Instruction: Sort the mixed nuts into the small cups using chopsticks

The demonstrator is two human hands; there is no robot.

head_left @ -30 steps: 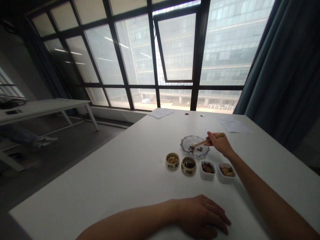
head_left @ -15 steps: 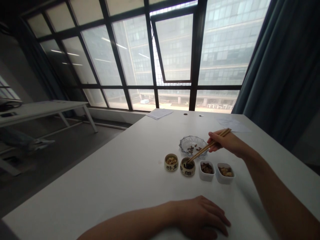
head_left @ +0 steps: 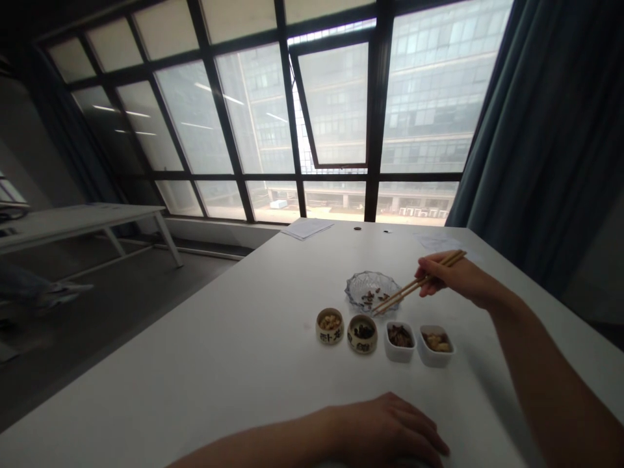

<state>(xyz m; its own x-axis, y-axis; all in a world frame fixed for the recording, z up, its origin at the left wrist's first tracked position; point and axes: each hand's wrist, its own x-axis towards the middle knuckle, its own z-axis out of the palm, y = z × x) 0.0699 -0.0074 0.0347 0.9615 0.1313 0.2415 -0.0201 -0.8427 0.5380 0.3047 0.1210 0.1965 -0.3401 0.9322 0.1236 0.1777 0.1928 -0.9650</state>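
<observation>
- Far left, there's a white table [head_left: 82, 220] on thin legs, and just past it a person's leg in blue jeans with a pale sneaker [head_left: 58, 296], off the bench and well away from everything here.
- Across the bottom runs the long white bench [head_left: 195, 364], with a stack of white paper sheets [head_left: 306, 228] lying at its far edge.
- Left hand [head_left: 390, 432] sits relaxed on the near part of the bench, fingers lightly curled, not holding anything.
- Next along is a small round cream ceramic cup [head_left: 329, 326] with dark lettering, filled with pale yellowish chunks of food.
- Right beside it, a matching round cream ceramic cup [head_left: 362, 334] holds dark, glossy pieces.
- Behind those two sits a shallow cut-glass dish [head_left: 363, 283] with a few small dark bits inside.
- In front of the dish and to the right, there's a small square white porcelain dish [head_left: 400, 342] of dark brown pieces, then a second square white porcelain dish [head_left: 435, 346] of yellowish pieces, just beside it.
- Right hand [head_left: 453, 276] is up above the bench, clenched around a pair of thin wooden chopsticks [head_left: 419, 283], with the tips angled down at the near edge of the glass dish. Can't tell if they're pinching anything.
- Far right, a dark teal curtain [head_left: 550, 117] hangs beside the big gridded window [head_left: 331, 110].
</observation>
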